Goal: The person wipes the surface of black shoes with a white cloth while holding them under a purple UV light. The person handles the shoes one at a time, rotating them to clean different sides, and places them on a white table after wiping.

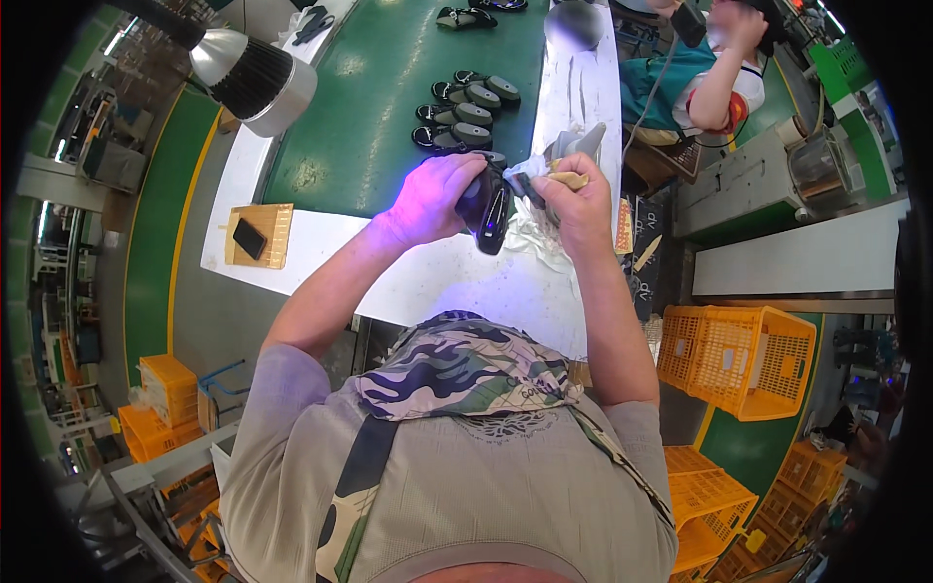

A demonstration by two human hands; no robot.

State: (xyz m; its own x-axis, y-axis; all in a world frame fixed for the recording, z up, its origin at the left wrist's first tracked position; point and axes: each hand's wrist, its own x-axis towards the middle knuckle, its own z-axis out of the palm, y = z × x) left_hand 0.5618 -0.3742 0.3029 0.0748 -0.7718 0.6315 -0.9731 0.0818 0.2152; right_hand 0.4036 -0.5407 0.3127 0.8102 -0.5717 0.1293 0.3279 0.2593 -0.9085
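Observation:
My left hand (432, 199) is closed round a glossy black shoe (494, 222), held over the near edge of the green belt. Close beside the shoe, my right hand (580, 206) is closed in a pinch. A wad of whitish cloth (528, 171) pokes out of its fingertips toward the shoe. A flat tan piece (570, 180) also shows at those fingers; its kind is unclear. Beneath the right hand, crumpled white cloth (535, 238) lies on the white table (447, 296). A grey pointed object (591, 142) stands just beyond that hand.
Several black shoes with grey soles (471, 94) lie on the green belt (379, 87). A lamp (258, 83) hangs at upper left. On a cardboard piece (277, 233) rests a phone (250, 239). A co-worker (680, 92) sits at far right; orange crates (743, 360) stand at right.

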